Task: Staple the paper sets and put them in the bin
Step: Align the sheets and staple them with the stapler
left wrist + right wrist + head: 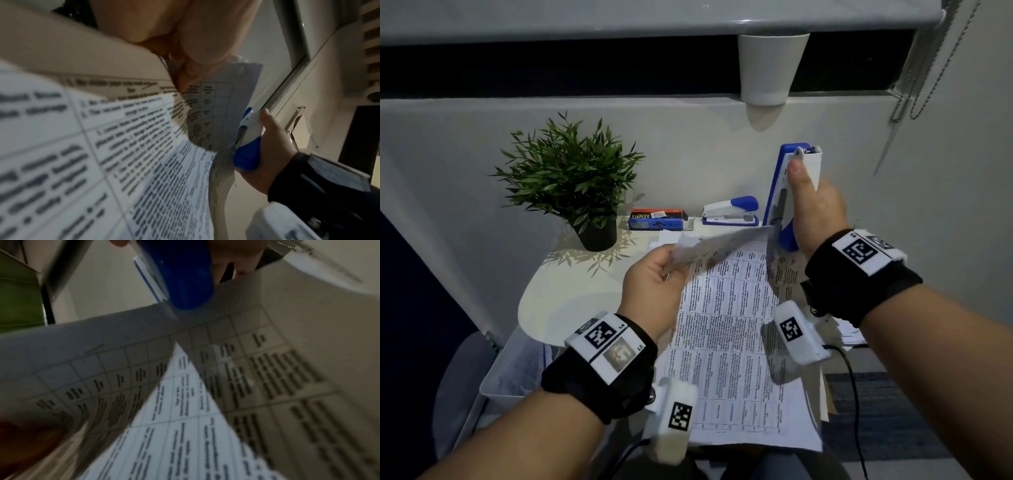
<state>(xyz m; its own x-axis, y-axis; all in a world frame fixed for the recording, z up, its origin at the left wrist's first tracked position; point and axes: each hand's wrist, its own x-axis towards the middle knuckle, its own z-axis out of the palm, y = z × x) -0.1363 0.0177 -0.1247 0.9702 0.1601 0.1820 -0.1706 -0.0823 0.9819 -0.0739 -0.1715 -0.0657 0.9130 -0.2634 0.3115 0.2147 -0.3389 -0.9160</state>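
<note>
Right hand (815,212) wrapped around stapler (787,192), held upright, thumb along its top arm. Top corner of paper set (726,329) sits in the stapler's mouth just below that thumb. Left hand (654,277) pinches the top edge of the same set, to the left of the right hand; lower sheets droop toward the person's body. Paper judged light, floppy, prone to fanning, so grip close to the corner. Bin (517,370) lies below the left wrist. Second stapler (731,211) and staple box (657,219) beyond the left hand.

Pretty dim overall, wrist views blurry and smeared, plant (571,174) throws leafy shadows, head view bends at edges.
</note>
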